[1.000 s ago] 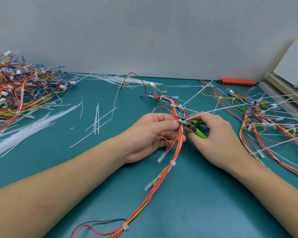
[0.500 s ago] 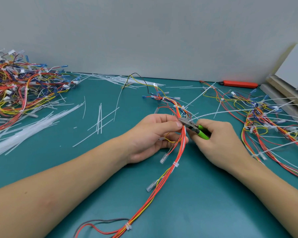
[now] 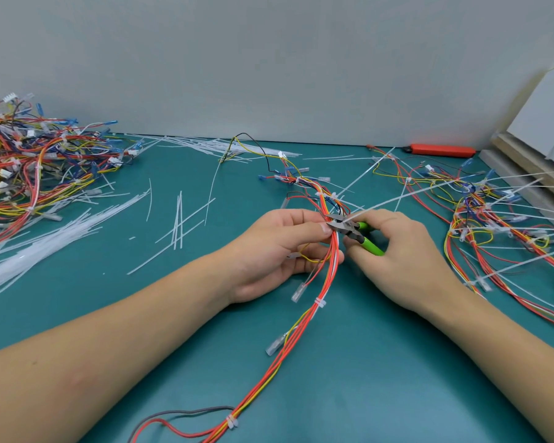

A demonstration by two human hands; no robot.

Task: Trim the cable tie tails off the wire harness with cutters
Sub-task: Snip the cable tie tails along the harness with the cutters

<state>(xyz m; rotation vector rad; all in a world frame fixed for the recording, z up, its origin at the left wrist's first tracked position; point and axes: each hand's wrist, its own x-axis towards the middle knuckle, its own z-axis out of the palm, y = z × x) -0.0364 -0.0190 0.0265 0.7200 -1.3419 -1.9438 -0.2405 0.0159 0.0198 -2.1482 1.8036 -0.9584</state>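
Note:
A wire harness [image 3: 304,327] of red, orange and yellow wires runs from the table's middle down to the front edge, bound by white cable ties. My left hand [image 3: 279,251] grips the bundle between thumb and fingers. My right hand [image 3: 394,254] holds green-handled cutters [image 3: 357,233], whose metal jaws sit right against the bundle at my left thumb tip. A long white tie tail [image 3: 429,191] runs from the jaws up to the right.
A heap of harnesses [image 3: 29,167] lies far left, with cut white tails [image 3: 45,238] strewn beside it. Another tangle of harnesses with long tails [image 3: 499,219] lies to the right. An orange tool [image 3: 438,150] rests by the wall; boards [image 3: 525,167] lean at far right.
The cutters pulled slightly away from the bundle, then came back against it at my left thumb. My left hand kept its grip on the harness.

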